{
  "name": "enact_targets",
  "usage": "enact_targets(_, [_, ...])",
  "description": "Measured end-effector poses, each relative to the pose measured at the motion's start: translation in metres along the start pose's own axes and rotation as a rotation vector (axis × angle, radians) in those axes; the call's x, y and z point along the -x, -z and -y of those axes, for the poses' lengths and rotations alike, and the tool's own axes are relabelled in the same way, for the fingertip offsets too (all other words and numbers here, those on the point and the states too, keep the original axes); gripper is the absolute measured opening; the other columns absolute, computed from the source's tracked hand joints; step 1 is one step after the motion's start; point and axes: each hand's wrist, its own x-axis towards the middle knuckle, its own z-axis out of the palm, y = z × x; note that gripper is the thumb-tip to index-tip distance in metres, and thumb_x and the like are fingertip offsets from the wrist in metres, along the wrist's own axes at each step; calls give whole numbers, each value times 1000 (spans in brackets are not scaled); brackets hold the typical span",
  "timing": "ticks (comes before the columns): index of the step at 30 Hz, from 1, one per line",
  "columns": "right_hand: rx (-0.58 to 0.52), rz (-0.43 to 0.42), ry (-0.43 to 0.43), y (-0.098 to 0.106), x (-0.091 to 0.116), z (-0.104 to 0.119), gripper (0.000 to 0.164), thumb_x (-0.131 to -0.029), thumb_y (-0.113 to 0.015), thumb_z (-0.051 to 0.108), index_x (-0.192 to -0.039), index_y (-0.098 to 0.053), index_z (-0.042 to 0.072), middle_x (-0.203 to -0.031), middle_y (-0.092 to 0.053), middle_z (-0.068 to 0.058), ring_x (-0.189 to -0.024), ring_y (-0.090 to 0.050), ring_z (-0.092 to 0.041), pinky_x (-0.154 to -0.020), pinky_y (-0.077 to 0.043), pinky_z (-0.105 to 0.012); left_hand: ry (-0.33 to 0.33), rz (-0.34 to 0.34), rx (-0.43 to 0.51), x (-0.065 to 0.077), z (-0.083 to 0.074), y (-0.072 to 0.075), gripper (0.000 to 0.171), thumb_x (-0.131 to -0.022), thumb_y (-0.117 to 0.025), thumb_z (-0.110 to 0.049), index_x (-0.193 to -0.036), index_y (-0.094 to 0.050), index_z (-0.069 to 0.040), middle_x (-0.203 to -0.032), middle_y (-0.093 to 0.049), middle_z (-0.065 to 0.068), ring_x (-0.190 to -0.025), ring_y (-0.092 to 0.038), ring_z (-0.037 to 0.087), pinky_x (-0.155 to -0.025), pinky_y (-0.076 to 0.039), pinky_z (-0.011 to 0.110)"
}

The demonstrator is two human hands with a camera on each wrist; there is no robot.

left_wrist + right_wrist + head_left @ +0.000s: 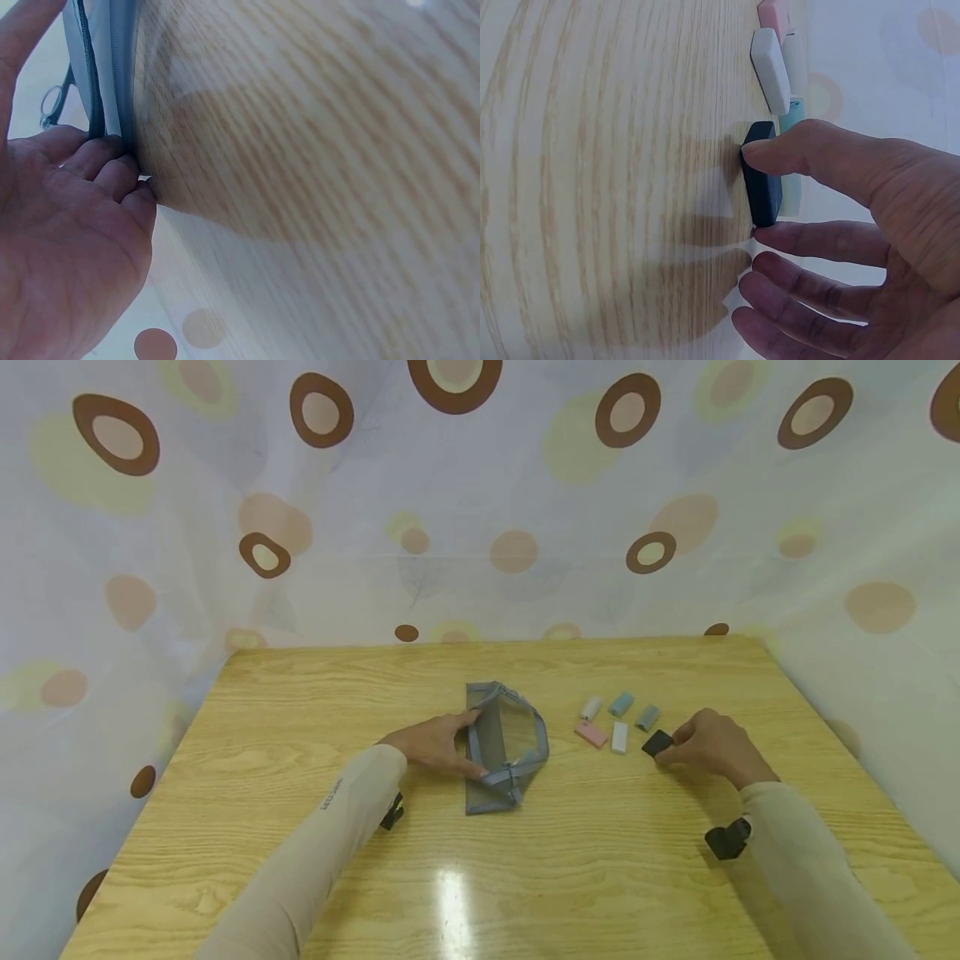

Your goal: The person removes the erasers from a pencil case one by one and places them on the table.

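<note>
A grey mesh zipper pouch (491, 797) lies on the table with its mouth spread wide. My left hand (435, 743) grips the pouch's left edge, thumb toward the near side; in the left wrist view, fingers (112, 169) curl against the zippered edge. A small black rectangular block (657, 743) is pinched by my right hand (716, 745). The right wrist view shows the thumb on the block's face and the index fingertip at its end, while the other fingers are loosely extended. The block is at the tabletop.
Left of the black block are a pink block (591, 733), a white block (618, 737), a pale block (592, 707), a blue block (621, 704) and a grey block (647, 718). A patterned curtain (465, 585) hangs behind the wooden table (315, 693).
</note>
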Motion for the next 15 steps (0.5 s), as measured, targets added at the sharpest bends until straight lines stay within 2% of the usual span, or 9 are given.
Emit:
enact_targets(10, [36, 45, 10, 6, -2, 0, 70, -82, -83, 42, -119, -66, -15, -125, -62, -35, -114, -57, -56, -87, -51, -64, 16, 5, 3, -1, 2, 0, 111, -84, -82, -46, -164, -13, -13, -166, -21, 13, -153, -20, 30, -121, -25, 48])
enact_targets(15, [48, 2, 64, 17, -1, 10, 63, -86, -80, 36, -121, -66, -14, -125, -61, -36, -112, -56, -57, -87, -48, -67, 5, 7, -1, -3, 3, 0, 111, -84, -82, -47, -164, -13, -13, -167, -20, 13, -153, -20, 30, -121, -25, 48])
